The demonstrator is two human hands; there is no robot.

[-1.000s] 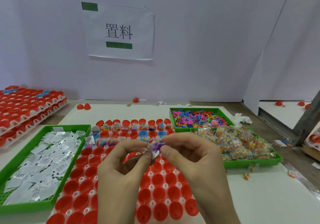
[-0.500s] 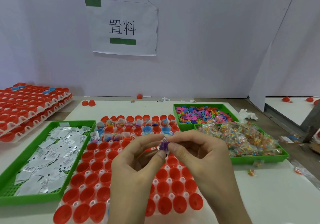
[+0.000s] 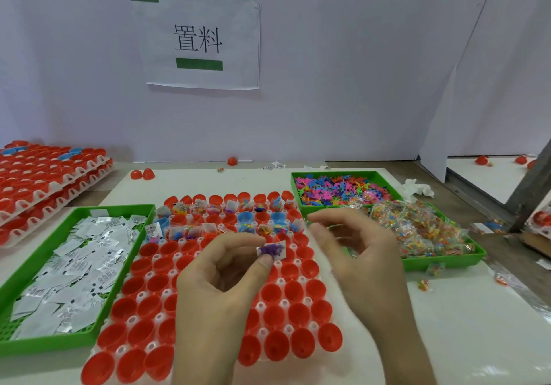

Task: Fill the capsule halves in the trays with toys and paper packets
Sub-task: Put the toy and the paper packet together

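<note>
- The left hand (image 3: 220,289) is seen bare over the near middle of the capsule tray (image 3: 131,321).
- The right hand (image 3: 363,259) is shown bare at that tray's right edge.
- Both wrists and forearms are seen uncovered.

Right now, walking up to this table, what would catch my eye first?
The field of red capsule halves in the centre, only its far rows filled. Above it the left hand pinches a purple toy against a white packet. Paper packets fill a green tray on the left; bright toys fill another on the right.
</note>
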